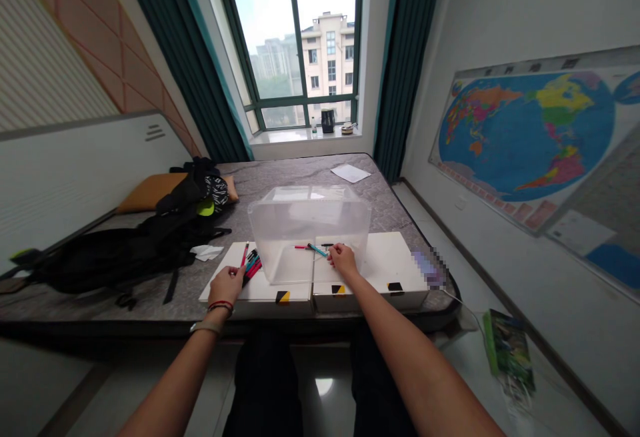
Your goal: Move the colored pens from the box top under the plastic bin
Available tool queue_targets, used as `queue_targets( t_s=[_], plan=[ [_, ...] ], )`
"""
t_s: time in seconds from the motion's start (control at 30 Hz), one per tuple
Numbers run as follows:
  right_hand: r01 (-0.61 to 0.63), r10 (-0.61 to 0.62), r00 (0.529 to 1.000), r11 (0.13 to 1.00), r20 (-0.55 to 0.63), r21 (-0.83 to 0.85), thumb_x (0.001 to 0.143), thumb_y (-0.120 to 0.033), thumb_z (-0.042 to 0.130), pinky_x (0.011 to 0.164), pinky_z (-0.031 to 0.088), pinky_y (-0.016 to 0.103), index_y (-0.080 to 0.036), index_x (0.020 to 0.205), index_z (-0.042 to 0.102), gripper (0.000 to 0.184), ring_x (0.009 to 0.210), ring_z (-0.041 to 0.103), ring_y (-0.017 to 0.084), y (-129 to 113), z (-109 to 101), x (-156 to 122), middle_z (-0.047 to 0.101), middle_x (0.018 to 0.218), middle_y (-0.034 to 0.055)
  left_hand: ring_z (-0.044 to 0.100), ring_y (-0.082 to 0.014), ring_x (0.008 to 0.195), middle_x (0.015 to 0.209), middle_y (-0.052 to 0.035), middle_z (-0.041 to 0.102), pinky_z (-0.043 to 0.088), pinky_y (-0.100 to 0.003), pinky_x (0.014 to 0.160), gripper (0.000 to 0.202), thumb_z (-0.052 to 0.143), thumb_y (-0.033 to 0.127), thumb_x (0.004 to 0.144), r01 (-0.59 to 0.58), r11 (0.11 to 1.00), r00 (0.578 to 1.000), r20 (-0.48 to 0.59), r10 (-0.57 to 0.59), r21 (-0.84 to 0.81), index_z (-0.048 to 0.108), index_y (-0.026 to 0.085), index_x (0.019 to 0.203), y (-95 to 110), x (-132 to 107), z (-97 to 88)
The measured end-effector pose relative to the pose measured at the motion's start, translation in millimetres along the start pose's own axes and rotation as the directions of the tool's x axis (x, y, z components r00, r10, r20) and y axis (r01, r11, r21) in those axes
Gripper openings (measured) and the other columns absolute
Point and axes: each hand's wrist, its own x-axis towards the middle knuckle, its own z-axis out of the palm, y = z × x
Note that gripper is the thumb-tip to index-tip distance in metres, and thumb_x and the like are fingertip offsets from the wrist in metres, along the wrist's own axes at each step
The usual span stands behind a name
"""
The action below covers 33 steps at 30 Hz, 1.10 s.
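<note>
In the head view, I face a bed (310, 165), and two white boxes, the left box (225, 257) and the right box (390, 250), lie side by side on it. I suppose they serve as a firm, level surface, because a mattress alone would be soft for thin things. A clear bin (285, 227) is across their seam, in front of my body, perhaps so that both hands can reach it equally.

My two hands are well apart. My right hand (344, 259) has its fingertips closed on one end of a teal pen (318, 250); this light pinch seems enough for such a thin thing, and it leaves most of the pen visible. A second red pen (301, 247) lies near its far end. I cannot tell if these are inside the bin or before it.

My left hand (226, 286) is at a bunch of pens (253, 266) on the left box, beside the bin. A red pen (245, 253) sticks up at its fingertips; whether they grip it, I cannot tell.
</note>
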Motion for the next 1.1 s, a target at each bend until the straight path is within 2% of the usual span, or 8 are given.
queue_targets(
  t_s=[0.07,0.17,0.27,0.37,0.43,0.6,0.8,1.1],
  plan=[
    [-0.001,0.001,1.000,1.000,0.002,-0.002,0.080,-0.033,0.052,0.043,0.042,0.019,-0.016,0.074,0.060,0.020,0.045,0.056,0.011,0.1,-0.1,0.0,0.066,0.062,0.0032,0.057,-0.0195,0.058,0.062,-0.0053,0.062,0.040,-0.029,0.055,0.040,0.053,0.057,0.077,0.107,0.962,0.984,-0.115,-0.139,-0.253,0.060,0.018,0.076,5.2,-6.4,-1.8],
    [0.003,-0.003,1.000,1.000,-0.002,-0.005,0.080,-0.032,0.051,0.043,0.042,0.019,-0.016,0.074,0.061,0.019,0.046,0.056,0.012,-0.9,-0.2,-0.6,0.066,0.062,0.0030,0.045,-0.0117,0.042,0.055,0.0006,0.057,0.037,-0.026,0.044,0.045,0.048,0.062,0.079,0.127,0.732,0.940,-0.155,-0.305,-0.670,0.055,0.017,0.077,20.9,-31.7,-4.8],
    [0.003,-0.003,1.000,1.000,-0.005,-0.010,0.080,-0.031,0.051,0.042,0.041,0.019,-0.016,0.075,0.061,0.018,0.046,0.056,0.011,-2.6,-0.3,-1.5,0.066,0.061,0.0026,0.040,-0.0065,0.039,0.065,-0.0005,0.064,0.033,-0.022,0.040,0.041,0.059,0.058,0.075,0.036,0.546,0.971,-0.100,-0.217,-0.837,0.053,0.017,0.081,40.8,-74.5,-1.9],
    [-0.009,0.009,1.000,1.000,-0.007,-0.009,0.080,-0.031,0.051,0.042,0.040,0.018,-0.016,0.073,0.059,0.018,0.045,0.055,0.011,-3.8,-0.7,-2.2,0.065,0.060,0.0023,0.044,-0.0058,0.040,0.081,-0.0055,0.072,0.036,-0.022,0.041,0.040,0.064,0.052,0.075,0.067,0.494,0.997,0.041,-0.064,-0.867,0.052,0.019,0.092,63.4,-114.5,13.0],
    [-0.003,0.003,1.000,1.000,-0.004,-0.018,0.081,-0.034,0.052,0.042,0.040,0.019,-0.017,0.070,0.058,0.021,0.045,0.055,0.011,-4.5,-1.8,-2.8,0.065,0.059,0.0024,0.047,-0.0059,0.042,0.090,-0.0073,0.073,0.040,-0.022,0.044,0.039,0.064,0.051,0.076,0.140,0.500,0.983,0.180,0.032,-0.854,0.051,0.021,0.096,81.9,-128.3,28.0],
    [0.025,-0.023,0.997,0.999,0.079,-0.031,0.084,-0.056,0.049,0.044,0.039,0.020,-0.017,0.061,0.056,0.046,0.043,0.052,0.011,-8.2,-7.2,-3.6,0.061,0.054,0.0020,0.049,-0.0048,0.046,0.104,-0.0146,0.072,0.042,-0.021,0.047,0.047,0.069,0.050,0.072,0.369,0.435,0.884,0.455,0.110,-0.821,0.056,0.019,0.105,133.3,-114.8,63.7],
    [0.159,-0.125,0.972,0.974,0.200,-0.160,0.089,-0.066,0.036,0.054,0.040,0.021,-0.018,0.047,0.052,0.065,0.046,0.049,0.011,-3.9,-7.8,3.0,0.049,0.043,-0.0006,0.048,-0.0035,0.047,0.101,-0.0156,0.072,0.040,-0.019,0.046,0.043,0.076,0.037,0.069,0.479,0.367,0.827,0.550,0.115,-0.797,0.063,0.013,0.103,165.7,-90.2,87.8],
    [0.116,-0.093,0.950,0.991,0.297,-0.060,0.088,-0.061,0.040,0.050,0.035,0.021,-0.019,0.053,0.053,0.057,0.042,0.041,0.010,-3.9,-10.5,4.3,0.049,0.045,-0.0021,0.050,-0.0049,0.049,0.099,-0.0141,0.073,0.041,-0.019,0.047,0.042,0.076,0.038,0.068,0.542,0.352,0.795,0.602,0.079,-0.763,0.068,0.012,0.100,166.2,-90.8,111.8]
  ],
)
